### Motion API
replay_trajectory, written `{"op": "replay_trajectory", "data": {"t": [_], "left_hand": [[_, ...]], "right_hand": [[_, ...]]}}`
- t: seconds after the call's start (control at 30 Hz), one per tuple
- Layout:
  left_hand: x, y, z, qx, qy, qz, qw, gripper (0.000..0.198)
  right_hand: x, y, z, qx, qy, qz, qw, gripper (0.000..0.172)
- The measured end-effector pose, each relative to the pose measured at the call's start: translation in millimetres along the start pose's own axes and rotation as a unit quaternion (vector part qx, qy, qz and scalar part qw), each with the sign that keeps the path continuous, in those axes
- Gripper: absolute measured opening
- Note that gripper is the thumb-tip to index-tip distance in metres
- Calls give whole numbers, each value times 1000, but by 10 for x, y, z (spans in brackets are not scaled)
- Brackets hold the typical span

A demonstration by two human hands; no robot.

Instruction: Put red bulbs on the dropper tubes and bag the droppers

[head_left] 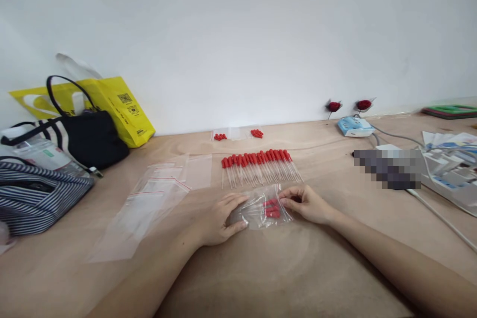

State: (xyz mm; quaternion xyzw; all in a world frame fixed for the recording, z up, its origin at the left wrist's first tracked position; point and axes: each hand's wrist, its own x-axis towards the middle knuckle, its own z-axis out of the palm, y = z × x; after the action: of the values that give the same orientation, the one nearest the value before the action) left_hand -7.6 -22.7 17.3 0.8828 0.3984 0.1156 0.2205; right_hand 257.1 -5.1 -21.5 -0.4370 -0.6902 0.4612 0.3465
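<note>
A clear zip bag [254,211] lies sideways on the table in front of me, with several red-bulbed droppers [272,212] inside, their bulbs toward the right. My left hand [222,214] grips the bag's left end between thumb and fingers. At the opposite end, by the bag's edge near the bulbs, my right hand [302,202] pinches the plastic. Just behind the bag, a row of droppers [261,165] with clear stems is laid out side by side, red bulbs pointing away from me. Flat zip bags [143,213] overlap on the table to my left.
Two bagged groups of red droppers [257,133] lie near the wall. On the left stand a yellow bag [124,104], a black handbag [100,134] and a striped pouch [44,203]. Toward the right are a blue tissue pack [356,126], cables and a power strip [452,179].
</note>
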Motion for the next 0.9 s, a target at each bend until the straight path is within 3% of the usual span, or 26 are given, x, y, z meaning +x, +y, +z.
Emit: {"op": "replay_trajectory", "data": {"t": [0.07, 0.13, 0.2, 0.23, 0.37, 0.67, 0.77, 0.9], "left_hand": [[-3, -7, 2, -2, -4, -3, 1000, 52], [-5, -18, 8, -5, -3, -2, 1000, 52], [-4, -30, 14, -6, -1, 1, 1000, 52], [-3, -34, 16, -6, -1, 2, 1000, 52], [0, -26, 9, -8, -3, 7, 1000, 50], [4, 4, -5, -18, 1, 7, 1000, 49], [4, 18, -15, -15, 0, 7, 1000, 49], [1, 14, -9, -15, 3, 6, 1000, 49]], "right_hand": [[103, 53, -135, -34, 63, -8, 997, 23], [262, 117, -315, -86, 169, 9, 982, 22], [445, 171, -497, -148, 269, 86, 948, 19], [533, 190, -575, -173, 288, 121, 934, 18], [812, 225, -727, -190, 295, 165, 922, 17], [1024, 292, -707, -128, 263, 227, 929, 17], [1023, 262, -726, -84, 269, 218, 934, 22], [921, 148, -765, -6, 286, 154, 946, 27]]}}
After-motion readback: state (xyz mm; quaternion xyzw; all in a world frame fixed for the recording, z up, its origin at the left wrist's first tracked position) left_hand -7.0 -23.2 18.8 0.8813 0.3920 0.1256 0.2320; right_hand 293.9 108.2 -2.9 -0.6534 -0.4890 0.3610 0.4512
